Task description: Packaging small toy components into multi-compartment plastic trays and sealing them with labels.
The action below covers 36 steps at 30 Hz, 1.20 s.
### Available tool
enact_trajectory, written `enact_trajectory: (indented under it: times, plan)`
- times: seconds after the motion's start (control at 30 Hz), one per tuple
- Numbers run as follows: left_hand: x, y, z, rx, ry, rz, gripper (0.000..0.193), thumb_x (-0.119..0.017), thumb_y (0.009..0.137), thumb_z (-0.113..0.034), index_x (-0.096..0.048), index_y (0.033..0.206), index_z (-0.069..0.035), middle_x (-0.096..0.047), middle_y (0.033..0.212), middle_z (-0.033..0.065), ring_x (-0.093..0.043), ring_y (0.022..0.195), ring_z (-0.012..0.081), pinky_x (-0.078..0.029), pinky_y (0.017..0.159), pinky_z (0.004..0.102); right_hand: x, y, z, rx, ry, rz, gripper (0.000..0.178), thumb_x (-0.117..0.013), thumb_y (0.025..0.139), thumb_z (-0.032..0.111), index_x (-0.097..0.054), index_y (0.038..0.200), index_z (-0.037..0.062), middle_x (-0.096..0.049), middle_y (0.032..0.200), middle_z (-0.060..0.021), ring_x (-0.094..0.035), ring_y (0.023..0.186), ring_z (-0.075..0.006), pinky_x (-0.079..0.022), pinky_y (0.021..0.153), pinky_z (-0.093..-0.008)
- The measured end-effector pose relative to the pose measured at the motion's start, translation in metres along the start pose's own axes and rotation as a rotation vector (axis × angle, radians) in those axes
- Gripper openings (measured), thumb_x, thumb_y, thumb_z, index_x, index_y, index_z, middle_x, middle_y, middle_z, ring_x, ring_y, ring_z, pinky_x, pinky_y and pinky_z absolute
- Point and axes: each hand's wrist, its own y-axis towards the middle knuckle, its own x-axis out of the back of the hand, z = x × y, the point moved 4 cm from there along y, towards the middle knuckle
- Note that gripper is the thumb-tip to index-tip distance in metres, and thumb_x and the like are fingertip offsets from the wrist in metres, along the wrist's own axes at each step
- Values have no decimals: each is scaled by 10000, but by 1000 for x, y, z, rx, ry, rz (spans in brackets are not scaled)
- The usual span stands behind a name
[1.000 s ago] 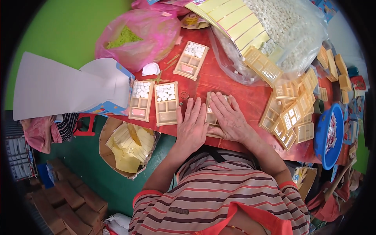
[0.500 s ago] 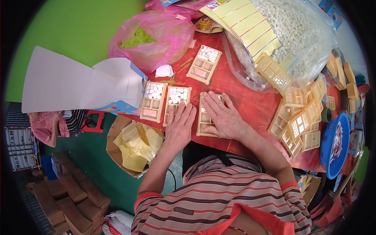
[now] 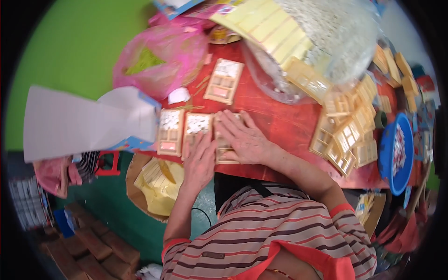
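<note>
My right hand (image 3: 243, 135) lies flat, fingers stretched out, over a small beige compartment tray (image 3: 227, 157) and hides most of it. Its left side is against or very close to a second beige tray (image 3: 198, 122), which holds white pieces in its upper part. My left hand (image 3: 201, 156) rests on the lower part of that second tray, fingers extended and slightly blurred. Left of it stands a third tray (image 3: 170, 132) with white pieces on top and a pink piece in a lower compartment. Farther back, a similar filled tray (image 3: 224, 81) sits tilted on the red table (image 3: 275, 121).
Stacked beige trays (image 3: 343, 135) and a blue basin (image 3: 396, 154) are at the right. A large clear bag of white pieces (image 3: 322, 42) and a pink bag (image 3: 182, 56) with green bits lie behind. White card sheets (image 3: 93, 121) jut out left, above an open carton (image 3: 137, 186).
The tray under my right hand has slid left, closing the gap to the tray beside my left hand. The whole view has shifted and tilted a little.
</note>
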Motion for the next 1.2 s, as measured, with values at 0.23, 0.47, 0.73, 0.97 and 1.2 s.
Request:
enact_trajectory:
  times: [0.23, 0.47, 0.73, 0.97, 1.2]
  plan:
    - [9, 8, -42, -63, -125, -122, 361, -543, 911, -28, -601, 1261, 33, -500, 1426, 238, -461, 1343, 387, -289, 1127, 537, 43, -37, -9, -62, 78, -255, 634, -629, 898, 456, -509, 1364, 43, -450, 1455, -200, -432, 1354, -358, -274, 1120, -551]
    - [-58, 64, -147, -250, -558, 124, 347, -593, 891, -40, -605, 1230, 33, -553, 1330, 222, -537, 1199, 390, -430, 1031, 452, 129, -159, -42, -503, -291, -494, 348, -746, 793, 183, -623, 1104, 88, -600, 1123, -98, -583, 1051, -280, -394, 983, -452]
    - [-149, 147, -228, -193, -784, 453, 577, -549, 896, -133, -382, 1428, 15, -543, 1286, 274, -534, 1198, 425, -455, 996, 451, 142, -262, -91, -1086, -351, -584, 522, -666, 860, 203, -525, 1335, 41, -467, 1417, -207, -488, 1263, -381, -383, 1021, -471]
    - [-185, 161, -251, -243, -885, 396, 470, -533, 892, -115, -497, 1346, 2, -584, 1233, 267, -572, 1128, 430, -475, 947, 446, 136, -272, -97, -1073, -79, -695, 515, -625, 907, 237, -505, 1367, 41, -458, 1444, -207, -489, 1285, -381, -380, 1068, -441]
    - [-138, 135, -272, -364, -708, 197, 338, -528, 857, -28, -617, 1184, -34, -581, 989, 141, -601, 909, 301, -480, 831, 404, 135, -262, -84, -939, 297, -870, 499, -552, 963, 235, -466, 1395, 1, -490, 1394, -204, -513, 1262, -322, -385, 1067, -409]
